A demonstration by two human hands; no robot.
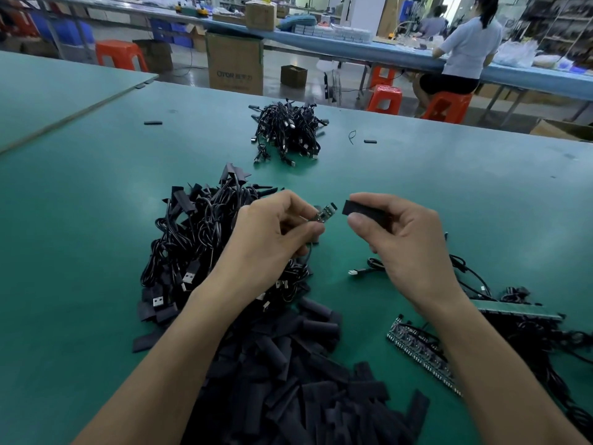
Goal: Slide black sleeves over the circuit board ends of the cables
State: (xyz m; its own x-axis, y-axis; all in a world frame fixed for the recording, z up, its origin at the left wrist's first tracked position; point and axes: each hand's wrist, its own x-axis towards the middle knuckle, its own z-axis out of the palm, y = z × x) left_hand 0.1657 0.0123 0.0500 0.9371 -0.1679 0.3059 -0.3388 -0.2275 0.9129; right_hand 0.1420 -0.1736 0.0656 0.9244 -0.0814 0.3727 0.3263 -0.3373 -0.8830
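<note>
The green surface [433,194] is matted and adjoins a second green surface [48,91] at far left. Beyond it the room holds a long blue bench [378,48], cardboard boxes [235,62] on the floor, orange stools [120,54] and a seated person [465,46] facing away. The left hand [272,239] pinches a cable just behind its circuit board [324,214], with the board end pointing right. The right hand [404,239] pinches a black sleeve [353,207] between thumb and forefinger. The sleeve's open end faces the board and sits just beside it, not touching. A heap of sleeved cables [192,239] lies to the left, partly hidden by the left hand. A pile of loose sleeves [288,380] lies near, between the forearms. A strip of joined circuit boards [420,351] and tangled cables [529,335] lie at right, partly covered by the right forearm. A bundle of cables [288,133] sits farther back. Two stray sleeves lie apart, one at [153,123] and one at [370,141].
</note>
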